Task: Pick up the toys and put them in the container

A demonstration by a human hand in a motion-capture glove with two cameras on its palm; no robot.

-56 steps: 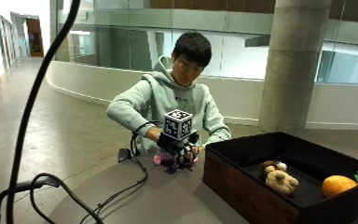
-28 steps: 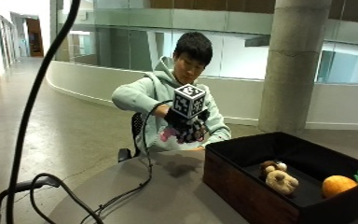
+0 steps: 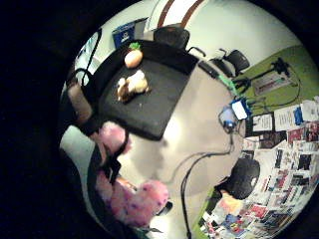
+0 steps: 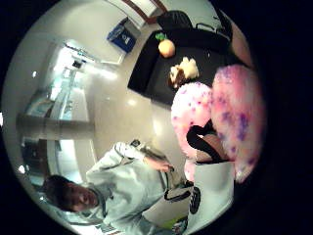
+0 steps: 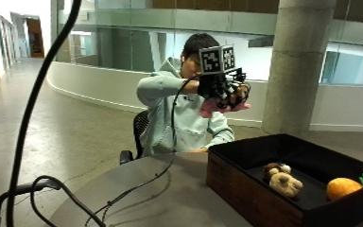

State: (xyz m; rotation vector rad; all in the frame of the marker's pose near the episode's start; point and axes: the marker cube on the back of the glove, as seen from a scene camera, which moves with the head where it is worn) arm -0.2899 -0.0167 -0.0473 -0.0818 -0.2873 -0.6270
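Observation:
My gloved right hand is raised high above the table, just left of the container, and grips a pink plush toy with purple spots. The same pink toy fills much of the thumb side palm view and shows as the pink toy in the little finger side view. The black container with brown sides stands on the table at the right. Inside it lie a tan and brown plush animal and an orange plush fruit with a green top.
A round grey table carries the container. Black cables run across the tabletop at the left. The person sits in a black chair behind the table. A concrete pillar stands behind.
The hand has lifted the pink toy from the tabletop up to head height and moved it right, toward the container.

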